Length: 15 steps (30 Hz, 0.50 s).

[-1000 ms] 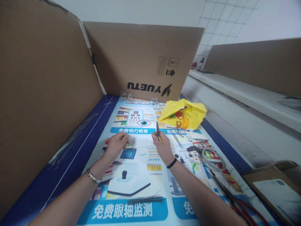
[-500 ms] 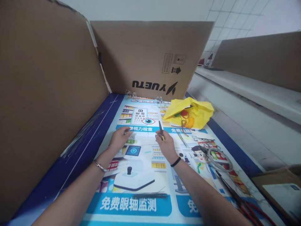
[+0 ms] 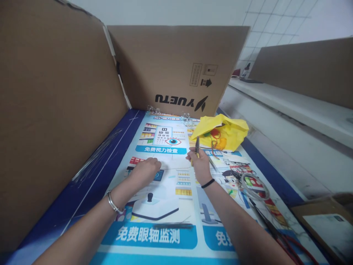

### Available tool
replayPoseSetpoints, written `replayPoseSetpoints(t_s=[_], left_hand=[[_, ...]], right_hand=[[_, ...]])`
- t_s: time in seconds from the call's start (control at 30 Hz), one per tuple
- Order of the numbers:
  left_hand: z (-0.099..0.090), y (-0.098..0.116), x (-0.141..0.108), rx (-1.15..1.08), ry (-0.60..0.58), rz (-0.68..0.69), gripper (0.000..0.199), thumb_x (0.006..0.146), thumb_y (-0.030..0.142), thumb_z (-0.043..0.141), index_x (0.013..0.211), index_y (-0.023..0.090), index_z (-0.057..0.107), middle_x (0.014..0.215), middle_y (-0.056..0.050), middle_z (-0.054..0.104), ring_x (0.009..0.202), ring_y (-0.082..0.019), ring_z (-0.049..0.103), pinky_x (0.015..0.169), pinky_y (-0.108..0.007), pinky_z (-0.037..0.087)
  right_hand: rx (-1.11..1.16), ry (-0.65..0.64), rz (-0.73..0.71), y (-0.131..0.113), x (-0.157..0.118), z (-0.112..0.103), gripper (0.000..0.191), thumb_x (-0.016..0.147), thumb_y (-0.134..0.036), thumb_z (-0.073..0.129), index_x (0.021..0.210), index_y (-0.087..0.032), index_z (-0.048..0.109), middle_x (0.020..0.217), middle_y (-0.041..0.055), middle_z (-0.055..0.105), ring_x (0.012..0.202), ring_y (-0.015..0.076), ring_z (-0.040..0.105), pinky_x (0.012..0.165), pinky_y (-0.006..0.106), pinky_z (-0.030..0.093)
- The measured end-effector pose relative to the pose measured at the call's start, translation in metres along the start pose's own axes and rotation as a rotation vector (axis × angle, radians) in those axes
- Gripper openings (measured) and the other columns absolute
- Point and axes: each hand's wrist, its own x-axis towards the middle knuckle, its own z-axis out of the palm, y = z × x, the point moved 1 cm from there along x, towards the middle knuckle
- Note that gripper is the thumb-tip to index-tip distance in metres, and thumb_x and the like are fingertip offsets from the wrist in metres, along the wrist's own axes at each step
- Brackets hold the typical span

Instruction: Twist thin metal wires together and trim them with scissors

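Note:
My left hand (image 3: 147, 170) is closed, its fingers pinched on one end of a thin wire (image 3: 176, 168). The wire runs across to my right hand (image 3: 202, 166), fairly straight, just over the printed sheet. In my right hand I grip small pliers (image 3: 197, 145) with a dark pointed tip and yellow handles, the tip pointing away from me. The right fingers also seem to be at the wire's other end; the exact hold is too small to make out. Behind the pliers lies a yellow bag (image 3: 231, 127) with red and orange cord in its mouth.
Bundles of thin wires lie at the left (image 3: 96, 156) and near the front (image 3: 173, 225). A coil of pale wire (image 3: 255, 187) and red-handled cutters (image 3: 275, 228) lie at the right. Cardboard walls (image 3: 176, 66) stand behind and at the left. Small wire pieces (image 3: 186, 118) sit by the back wall.
My left hand has come toward me and to the right, turning knuckles up. My right hand with the pliers has shifted right and slightly nearer. The wire now shows stretched between both hands.

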Motion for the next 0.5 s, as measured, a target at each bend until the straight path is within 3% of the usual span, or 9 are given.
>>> replayPoseSetpoints(t_s=[0.17,0.3,0.37,0.5], left_hand=[[0.001,-0.001,-0.002,0.067,-0.038,0.058,0.031,0.071,-0.002,0.036,0.087,0.013,0.057,0.088,-0.013,0.059,0.086,-0.024,0.053,0.068,-0.032,0.042],[-0.005,-0.002,-0.004,0.052,-0.103,0.069,0.031,0.071,-0.001,0.035,0.090,0.012,0.055,0.091,-0.014,0.059,0.084,-0.025,0.055,0.066,-0.033,0.042],[-0.010,-0.003,-0.005,0.004,-0.159,0.036,0.027,0.075,0.002,0.034,0.091,0.013,0.054,0.087,-0.013,0.061,0.078,-0.023,0.057,0.064,-0.032,0.041],[-0.026,-0.007,-0.006,-0.157,-0.210,-0.008,0.024,0.082,0.012,0.031,0.085,0.015,0.054,0.079,-0.009,0.063,0.064,-0.018,0.057,0.058,-0.027,0.038]], right_hand=[[0.070,0.081,-0.028,-0.010,0.012,-0.011,0.024,0.067,-0.029,0.059,0.087,-0.016,0.055,0.066,-0.0020,0.056,0.057,0.0118,0.057,0.057,0.026,0.044],[-0.011,-0.008,-0.033,-0.021,0.019,-0.019,0.025,0.067,-0.033,0.059,0.085,-0.016,0.054,0.067,-0.0017,0.058,0.059,0.0132,0.058,0.060,0.027,0.044],[-0.178,-0.107,-0.058,-0.026,0.024,-0.025,0.024,0.068,-0.034,0.058,0.084,-0.017,0.055,0.070,-0.0007,0.059,0.061,0.0148,0.059,0.062,0.029,0.044],[-0.739,-0.245,-0.154,-0.034,0.033,-0.037,0.021,0.075,-0.033,0.050,0.088,-0.018,0.056,0.076,0.0031,0.063,0.073,0.0188,0.060,0.065,0.028,0.042]])
